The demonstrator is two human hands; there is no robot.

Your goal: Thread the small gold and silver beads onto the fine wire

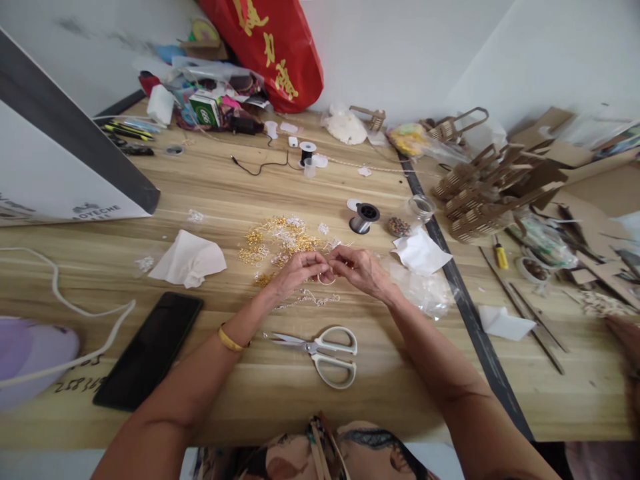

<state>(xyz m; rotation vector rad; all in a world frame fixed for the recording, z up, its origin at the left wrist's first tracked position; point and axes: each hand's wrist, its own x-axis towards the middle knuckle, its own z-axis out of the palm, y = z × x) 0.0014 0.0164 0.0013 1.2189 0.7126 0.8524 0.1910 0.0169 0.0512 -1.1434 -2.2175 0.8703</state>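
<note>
My left hand and my right hand meet over the table, both closed with their fingertips pinched together. A small, thin, pale hoop hangs just under the fingertips, its upper part hidden by them. Which finger bears on it most is too small to tell. Behind my hands lies a spread of gold and silver jewellery findings. Nearer to me, below the fingers, is a fine silver chain. White-handled scissors lie with slightly parted blades pointing left.
To the left are a black phone and a crumpled white cloth. A wire spool, white paper and clear plastic bags lie to the right. Small woven baskets stand beyond the dark strip. Part of another person's hand shows far right.
</note>
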